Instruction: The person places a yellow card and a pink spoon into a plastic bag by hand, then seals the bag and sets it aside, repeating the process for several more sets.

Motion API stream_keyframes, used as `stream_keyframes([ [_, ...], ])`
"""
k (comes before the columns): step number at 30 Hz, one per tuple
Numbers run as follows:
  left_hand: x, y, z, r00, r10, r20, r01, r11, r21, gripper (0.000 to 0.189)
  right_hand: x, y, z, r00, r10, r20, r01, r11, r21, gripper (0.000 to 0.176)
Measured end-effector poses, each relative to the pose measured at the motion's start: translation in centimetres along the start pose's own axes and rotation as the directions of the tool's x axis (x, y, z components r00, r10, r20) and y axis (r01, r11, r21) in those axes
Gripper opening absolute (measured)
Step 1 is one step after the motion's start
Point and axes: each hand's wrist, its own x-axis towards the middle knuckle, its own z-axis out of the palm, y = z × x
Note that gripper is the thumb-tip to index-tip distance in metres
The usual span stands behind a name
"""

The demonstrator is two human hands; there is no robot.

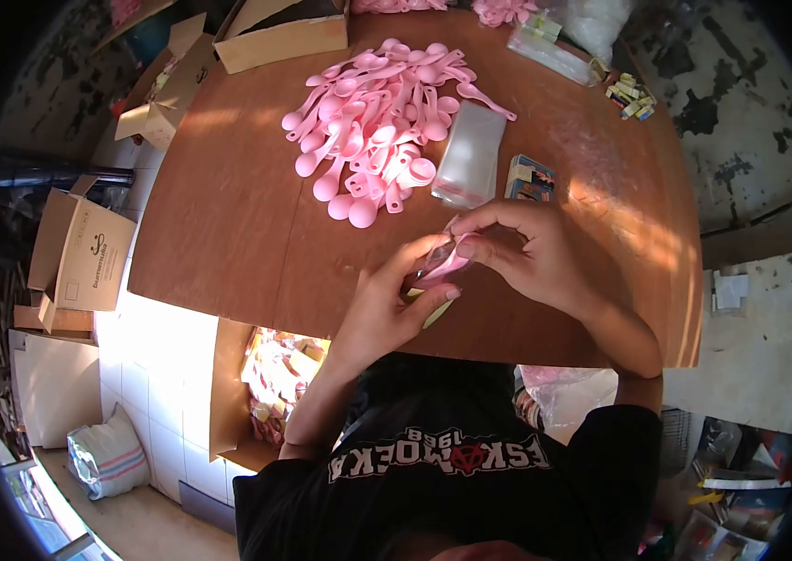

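My left hand (394,301) is closed round a clear plastic bag with a pink spoon (447,266) in it, held low over the table's near side. A pale yellow edge, perhaps of a card, shows under my left thumb. My right hand (531,252) pinches the bag's upper end between thumb and fingers. Just beyond my hands lie a stack of clear plastic bags (470,154) and a small stack of printed cards (531,178). To their left is a big heap of pink spoons (368,131).
The wooden table (218,215) has an open cardboard box (284,37) at its far edge and small yellowish packets (631,96) at far right. Below its near edge, a carton (232,393) holds packed pieces. Another cardboard box (92,248) and a white sack (108,453) stand at left.
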Motion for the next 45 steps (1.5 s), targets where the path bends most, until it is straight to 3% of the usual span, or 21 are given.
stream_keyframes([
  [2, -0.1, 0.4, 0.3, 0.997, 0.026, -0.075, -0.034, 0.993, -0.115, 0.063, -0.3, -2.1, -1.9, 0.998, -0.066, -0.005, 0.065, 0.989, -0.137, 0.016],
  [3, 0.4, -0.4, -0.4, 0.972, 0.225, -0.065, -0.212, 0.963, 0.168, 0.072, -0.3, -3.2, -2.9, 0.992, -0.130, -0.001, 0.125, 0.956, -0.265, 0.016],
  [4, 0.5, -0.4, -0.5, 0.972, 0.225, -0.064, -0.211, 0.963, 0.168, 0.072, -0.2, -4.2, -3.7, 0.992, -0.130, -0.001, 0.125, 0.956, -0.265, 0.016],
  [6, 0.7, -0.2, -0.6, 0.942, 0.269, -0.199, -0.237, 0.956, 0.174, 0.072, 0.1, -5.4, -5.1, 0.885, -0.450, -0.118, 0.367, 0.831, -0.418, 0.017],
  [8, 1.2, 0.0, -0.3, 0.934, 0.277, -0.224, -0.248, 0.957, 0.150, 0.065, 1.0, -5.1, -4.2, 0.901, -0.429, -0.068, 0.346, 0.803, -0.485, 0.016],
  [11, 2.2, 1.0, 0.1, 0.939, 0.292, -0.183, -0.266, 0.952, 0.153, 0.055, 0.8, -3.5, -3.1, 0.951, -0.256, 0.172, 0.305, 0.866, -0.396, 0.013],
  [14, 1.8, 1.5, 0.8, 0.971, 0.191, -0.143, -0.199, 0.979, -0.039, 0.046, 0.3, -4.5, -2.5, 0.962, -0.198, 0.188, 0.251, 0.914, -0.320, 0.014],
  [15, 1.2, 1.6, 1.2, 0.988, 0.061, -0.144, -0.083, 0.984, -0.157, 0.030, 0.3, -4.3, -2.2, 0.964, -0.224, 0.143, 0.257, 0.920, -0.297, 0.013],
  [19, 0.8, 2.1, 1.6, 0.981, 0.081, -0.177, -0.120, 0.968, -0.219, 0.018, -0.2, -4.3, -2.0, 0.974, -0.195, 0.113, 0.219, 0.937, -0.274, 0.015],
  [23, 0.4, 3.5, 1.4, 0.985, 0.024, -0.169, -0.054, 0.983, -0.176, 0.019, -0.2, -4.7, -1.7, 0.941, -0.324, 0.099, 0.330, 0.816, -0.474, 0.016],
  [24, 0.3, 3.8, 1.2, 0.991, 0.041, -0.129, -0.049, 0.997, -0.057, 0.020, -0.2, -4.8, -1.7, 0.919, -0.379, 0.111, 0.377, 0.755, -0.537, 0.015],
  [28, 0.3, 4.6, 1.4, 0.987, 0.150, -0.057, -0.137, 0.974, 0.182, 0.025, -0.8, -5.3, -1.7, 0.910, -0.349, 0.226, 0.399, 0.584, -0.707, 0.014],
  [31, 0.0, 4.9, 1.4, 0.994, 0.111, 0.000, -0.109, 0.974, 0.197, 0.025, -1.4, -4.8, -1.4, 0.897, -0.350, 0.272, 0.416, 0.452, -0.789, 0.009],
  [33, -0.1, 4.7, 1.4, 0.996, 0.080, 0.041, -0.085, 0.986, 0.141, 0.024, -1.5, -4.4, -1.7, 0.930, -0.308, 0.200, 0.353, 0.604, -0.715, 0.009],
  [34, -0.1, 4.6, 1.4, 0.995, 0.089, 0.042, -0.094, 0.986, 0.139, 0.024, -1.5, -4.5, -2.1, 0.930, -0.310, 0.200, 0.353, 0.596, -0.721, 0.009],
  [36, -0.4, 4.3, 1.3, 0.988, 0.148, 0.045, -0.151, 0.986, 0.073, 0.023, -1.6, -4.8, -2.8, 0.990, -0.107, 0.091, 0.130, 0.943, -0.305, 0.006],
  [38, -0.6, 4.0, 1.1, 0.984, 0.176, 0.026, -0.177, 0.984, 0.033, 0.023, -2.0, -4.3, -3.1, 0.995, -0.058, 0.080, 0.070, 0.983, -0.167, 0.006],
  [40, -0.9, 3.9, 1.2, 0.980, 0.197, 0.008, -0.197, 0.980, -0.004, 0.023, -2.2, -3.4, -3.8, 0.989, -0.017, -0.149, 0.063, 0.949, 0.310, 0.008],
  [42, -0.8, 3.9, 1.7, 0.971, 0.102, -0.215, -0.151, 0.962, -0.226, 0.021, -1.6, -2.1, -7.3, 0.973, -0.142, -0.182, 0.200, 0.912, 0.359, 0.011],
  [43, -0.8, 3.8, 1.9, 0.959, 0.083, -0.273, -0.147, 0.963, -0.226, 0.020, -1.8, -2.2, -8.1, 0.973, -0.142, -0.181, 0.199, 0.913, 0.357, 0.011],
  [45, -0.5, 4.0, 1.6, 0.972, 0.048, -0.229, -0.088, 0.982, -0.170, 0.019, -1.6, -3.2, -9.1, 0.924, -0.359, -0.135, 0.375, 0.919, 0.124, 0.009],
])
